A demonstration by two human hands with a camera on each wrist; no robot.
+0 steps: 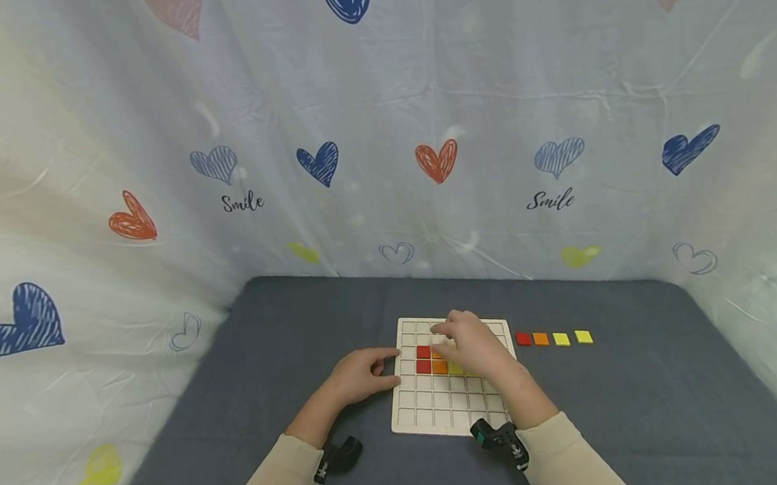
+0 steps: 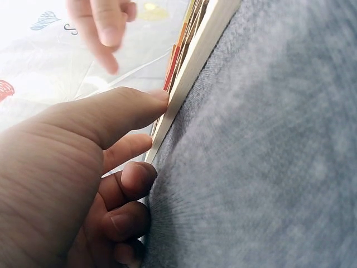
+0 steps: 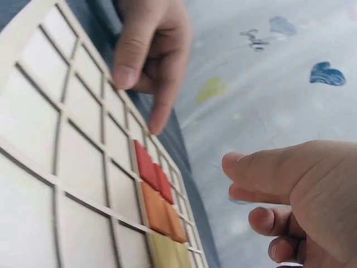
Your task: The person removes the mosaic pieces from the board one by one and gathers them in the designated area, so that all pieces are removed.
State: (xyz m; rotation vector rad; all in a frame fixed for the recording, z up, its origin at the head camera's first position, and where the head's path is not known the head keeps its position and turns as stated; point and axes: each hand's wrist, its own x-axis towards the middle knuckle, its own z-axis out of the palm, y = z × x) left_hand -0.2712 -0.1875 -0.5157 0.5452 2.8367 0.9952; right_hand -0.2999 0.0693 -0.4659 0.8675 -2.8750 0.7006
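Note:
A pale wooden grid board lies on the grey cloth. Red tiles, orange tiles and yellow tiles sit side by side in its cells, partly covered by my right hand in the head view. My left hand touches the board's left edge with thumb and forefinger, its other fingers loosely bent. Above the tiles hovers my right hand. Its thumb and forefinger reach forward, and no tile shows between them in the right wrist view.
Right of the board, a loose red tile, an orange tile and two yellow tiles, one nearer and one farther right, lie in a row. A heart-printed curtain hangs behind the grey-covered table.

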